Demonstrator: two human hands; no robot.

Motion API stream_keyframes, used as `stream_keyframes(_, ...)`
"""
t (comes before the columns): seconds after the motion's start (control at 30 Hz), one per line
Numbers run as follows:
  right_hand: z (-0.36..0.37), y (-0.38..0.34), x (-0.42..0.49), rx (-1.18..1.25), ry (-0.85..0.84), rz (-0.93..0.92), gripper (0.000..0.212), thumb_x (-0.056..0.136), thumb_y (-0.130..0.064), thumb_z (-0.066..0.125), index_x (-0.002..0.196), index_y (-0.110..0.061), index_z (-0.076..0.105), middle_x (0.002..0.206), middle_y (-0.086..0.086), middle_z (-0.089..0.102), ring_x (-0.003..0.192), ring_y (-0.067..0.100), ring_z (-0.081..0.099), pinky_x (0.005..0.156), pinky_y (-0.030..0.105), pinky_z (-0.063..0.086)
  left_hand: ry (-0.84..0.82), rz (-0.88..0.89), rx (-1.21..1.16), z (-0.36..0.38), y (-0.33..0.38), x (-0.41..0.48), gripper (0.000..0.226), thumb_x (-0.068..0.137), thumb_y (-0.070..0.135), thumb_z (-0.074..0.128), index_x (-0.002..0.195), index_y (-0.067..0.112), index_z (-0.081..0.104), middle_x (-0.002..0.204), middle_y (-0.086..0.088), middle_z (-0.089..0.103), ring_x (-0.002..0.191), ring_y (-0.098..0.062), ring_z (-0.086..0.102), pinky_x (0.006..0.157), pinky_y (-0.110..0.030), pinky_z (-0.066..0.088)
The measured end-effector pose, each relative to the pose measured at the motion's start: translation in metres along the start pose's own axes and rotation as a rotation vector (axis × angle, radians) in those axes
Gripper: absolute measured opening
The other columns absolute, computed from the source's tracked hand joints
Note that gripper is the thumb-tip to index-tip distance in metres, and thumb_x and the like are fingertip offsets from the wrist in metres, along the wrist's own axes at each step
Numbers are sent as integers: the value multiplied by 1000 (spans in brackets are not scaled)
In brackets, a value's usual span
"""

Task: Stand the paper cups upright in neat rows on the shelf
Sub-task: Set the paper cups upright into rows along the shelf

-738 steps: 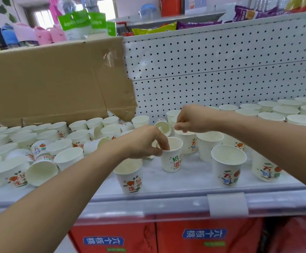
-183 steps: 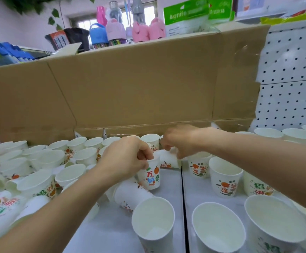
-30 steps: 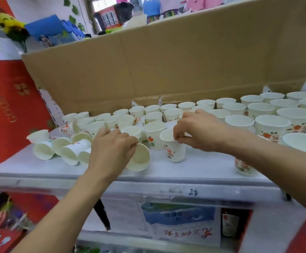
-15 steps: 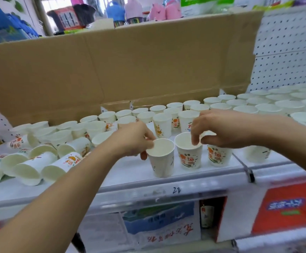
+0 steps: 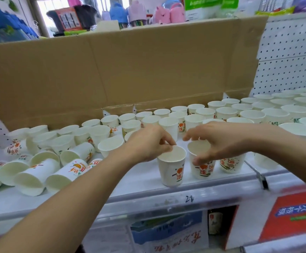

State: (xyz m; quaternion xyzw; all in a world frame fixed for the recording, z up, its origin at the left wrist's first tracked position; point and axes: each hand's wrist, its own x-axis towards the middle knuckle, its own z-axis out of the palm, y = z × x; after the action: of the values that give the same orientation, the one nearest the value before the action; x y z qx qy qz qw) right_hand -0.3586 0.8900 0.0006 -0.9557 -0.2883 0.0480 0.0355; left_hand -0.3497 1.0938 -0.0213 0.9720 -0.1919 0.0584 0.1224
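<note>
White paper cups with orange and green print cover the white shelf (image 5: 143, 181). My left hand (image 5: 146, 145) pinches the rim of an upright cup (image 5: 172, 168) near the shelf's front edge. Just to its right, my right hand (image 5: 219, 141) grips a second upright cup (image 5: 202, 168) from above, thumb on its front wall. A third upright cup (image 5: 230, 164) stands beside that one. Upright cups in rows (image 5: 240, 114) fill the middle and right. At the left, several cups lie on their sides (image 5: 29, 177).
A tall brown cardboard sheet (image 5: 123, 70) stands behind the cups, with white pegboard (image 5: 287, 57) to its right. The shelf's front lip (image 5: 166, 199) runs just below the held cups. Red boxes (image 5: 293, 214) and a printed carton sit on the lower level.
Since half a second ago both hands stay on the same two front cups, which now stand a little closer to the front edge. The view has shifted slightly.
</note>
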Motion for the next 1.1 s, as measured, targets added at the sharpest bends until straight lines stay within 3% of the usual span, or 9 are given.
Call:
stream_keyframes(0.1,-7,0,-1,32,-20,6,71,76,-65,63,139,-42,37,135,-17,48,116,4,46,99,27,39,-4,50,-44,-4,-3,-2,22,89,40,61,109,35,70,87,14,67,85,-8,61,79,-38,55)
stream_keyframes(0.2,-25,9,9,33,67,-12,64,79,-63,59,137,-40,42,127,-19,51,113,1,48,93,22,39,164,-20,-198,-33,-26,-6,22,93,41,57,108,33,71,95,14,70,87,-4,63,86,-37,53)
stream_keyframes(0.3,-40,18,35,61,164,-51,49,84,-51,63,129,-38,51,120,-17,57,106,1,53,89,23,45,294,-151,-207,-64,-58,-16,23,93,41,56,109,32,70,95,13,70,90,-5,64,86,-35,53)
stream_keyframes(0.43,-40,13,84,40,145,-209,38,85,-33,70,120,-35,60,111,-15,59,101,5,54,89,28,48,117,-231,-72,-62,-84,-25,38,80,49,68,116,35,66,106,19,65,98,2,58,90,-28,48)
stream_keyframes(0.53,-33,1,120,-225,130,-311,37,84,-26,68,118,-36,59,110,-10,56,104,11,50,84,33,47,64,-226,-16,-44,-88,-21,49,76,49,73,121,38,61,118,19,58,109,-2,51,95,-26,41)
stream_keyframes(0.63,-24,-7,147,-526,138,-411,50,81,-19,63,126,-36,52,119,-7,51,113,15,41,83,32,41,25,-160,120,-26,-83,-11,38,76,47,74,112,40,65,118,16,59,113,-9,47,98,-36,39)
stream_keyframes(0.77,-6,-12,165,-681,112,-491,56,76,-17,62,128,-29,46,124,-6,52,117,19,40,88,33,38,74,-164,259,-20,-84,-11,13,82,40,69,94,36,71,101,13,66,105,-11,51,91,-35,40)
stream_keyframes(1.0,3,-16,178,-727,255,-609,32,82,-12,51,113,-23,53,110,-5,63,105,21,51,79,29,29,140,-166,241,-26,-94,-29,13,83,43,68,93,37,72,98,12,67,101,-11,52,91,-36,40)
stream_keyframes(1.1,3,-13,187,-609,468,-693,17,78,-12,63,90,-24,63,84,-8,69,84,20,60,68,26,27,190,-127,194,-25,-100,-34,9,84,40,68,91,36,73,95,15,68,99,-12,53,89,-39,42)
